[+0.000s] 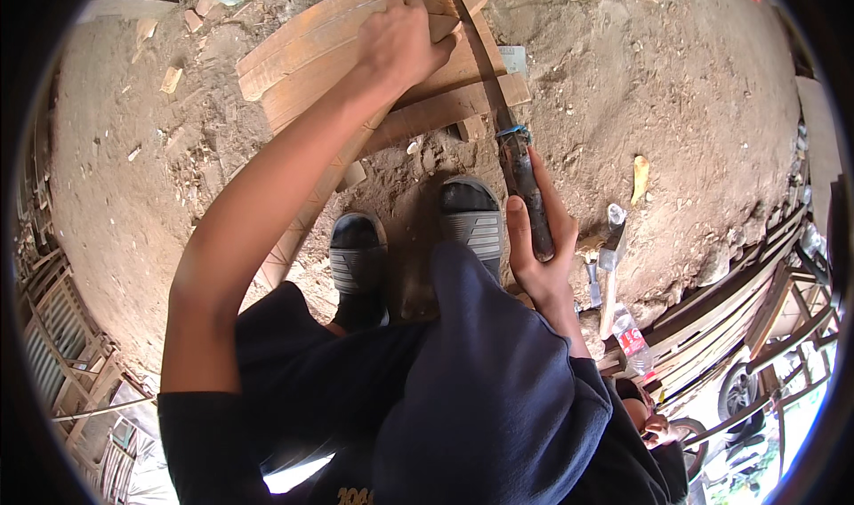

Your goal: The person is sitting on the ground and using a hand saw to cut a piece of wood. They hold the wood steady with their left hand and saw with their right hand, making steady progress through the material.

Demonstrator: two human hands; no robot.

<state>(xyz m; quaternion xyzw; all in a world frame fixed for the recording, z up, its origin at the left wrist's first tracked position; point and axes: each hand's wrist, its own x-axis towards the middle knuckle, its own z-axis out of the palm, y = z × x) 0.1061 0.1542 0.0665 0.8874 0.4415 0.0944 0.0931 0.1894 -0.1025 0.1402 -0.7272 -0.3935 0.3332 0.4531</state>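
My right hand (pixel 547 260) is closed around the black, straight handle of a long-bladed, saw-like hand tool (pixel 487 64). Blue binding circles the neck of its handle. The narrow dark blade points away from me across the wood; its teeth, if any, are too small to make out. My left hand (pixel 400 42) is closed on a wooden board (pixel 454 67), just left of the blade, pressing down on it. Beneath lies a low wooden bench (pixel 311 47) of several curved planks. My sandalled feet (pixel 471 220) stand on the near side.
Right of my right hand lie a hammer (pixel 609 278), a chisel-like tool (pixel 593 284) and a plastic bottle (pixel 633 349). Stacked timber (pixel 712 318) lines the right side, with a motorbike wheel (pixel 738 389) beyond. Another person (pixel 640 416) shows partly at lower right. The ground (pixel 623 87) is bare dirt.
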